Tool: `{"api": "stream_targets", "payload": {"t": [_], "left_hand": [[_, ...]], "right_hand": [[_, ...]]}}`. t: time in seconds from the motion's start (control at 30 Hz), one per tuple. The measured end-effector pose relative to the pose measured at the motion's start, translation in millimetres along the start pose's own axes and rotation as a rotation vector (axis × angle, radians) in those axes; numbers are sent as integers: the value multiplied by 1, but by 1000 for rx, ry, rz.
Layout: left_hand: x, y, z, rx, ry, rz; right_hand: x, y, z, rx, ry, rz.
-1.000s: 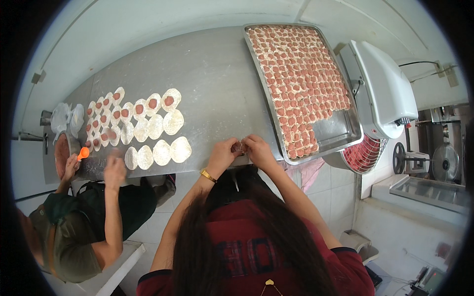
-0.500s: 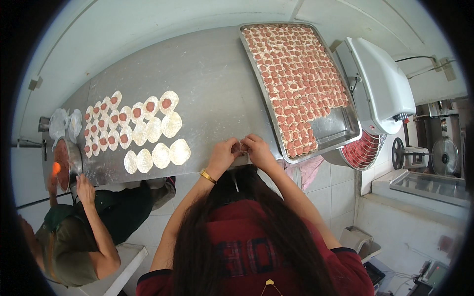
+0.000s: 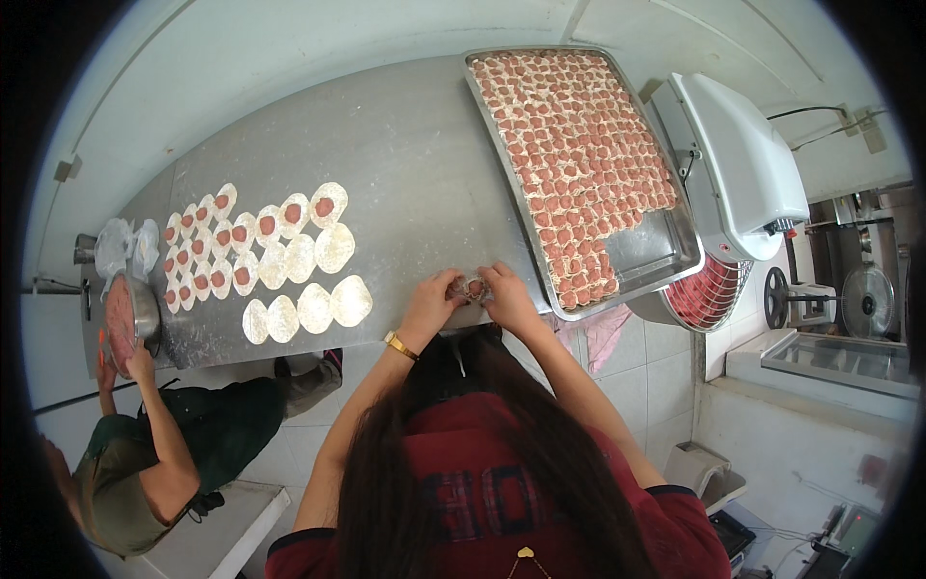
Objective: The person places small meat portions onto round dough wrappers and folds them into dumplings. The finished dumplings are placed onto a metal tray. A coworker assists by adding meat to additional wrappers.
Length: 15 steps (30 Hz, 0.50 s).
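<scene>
At the near edge of the metal table, my left hand (image 3: 436, 297) and my right hand (image 3: 507, 295) pinch one small meat-filled dumpling (image 3: 474, 288) between their fingertips. Its pinkish filling shows in the middle, with pale wrapper around it; the fingers partly cover it. To the left of my hands lie bare round dough wrappers (image 3: 315, 307), and beyond them several wrappers topped with meat (image 3: 323, 207). On my right, a large metal tray (image 3: 656, 246) holds rows of open-topped dumplings (image 3: 579, 145), its near right corner bare.
A co-worker's hands are at a metal bowl of meat filling (image 3: 147, 314), beside plastic bags (image 3: 116, 241), at the table's left end. A white mixer (image 3: 738, 159) with a wire-guarded bowl (image 3: 702, 297) stands right of the tray. A pink cloth (image 3: 603, 343) hangs nearby.
Between my fingertips the dumpling shows more, with its filling now in sight. The co-worker's hand and orange utensil have moved lower at the bowl.
</scene>
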State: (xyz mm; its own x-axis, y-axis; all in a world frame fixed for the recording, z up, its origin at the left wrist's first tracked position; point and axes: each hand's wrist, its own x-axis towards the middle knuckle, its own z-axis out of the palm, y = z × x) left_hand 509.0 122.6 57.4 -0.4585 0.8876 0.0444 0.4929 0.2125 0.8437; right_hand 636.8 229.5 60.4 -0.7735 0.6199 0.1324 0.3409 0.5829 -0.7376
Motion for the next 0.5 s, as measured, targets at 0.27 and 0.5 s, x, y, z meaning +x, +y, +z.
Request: {"api": "stream_targets", "payload": {"t": [0.27, 0.5], "left_hand": [[1, 3, 5, 85, -99, -58], [2, -1, 3, 46, -30, -12]], "right_hand": [[2, -3, 2, 129, -65, 8], [-3, -3, 3, 36, -21, 50]]}}
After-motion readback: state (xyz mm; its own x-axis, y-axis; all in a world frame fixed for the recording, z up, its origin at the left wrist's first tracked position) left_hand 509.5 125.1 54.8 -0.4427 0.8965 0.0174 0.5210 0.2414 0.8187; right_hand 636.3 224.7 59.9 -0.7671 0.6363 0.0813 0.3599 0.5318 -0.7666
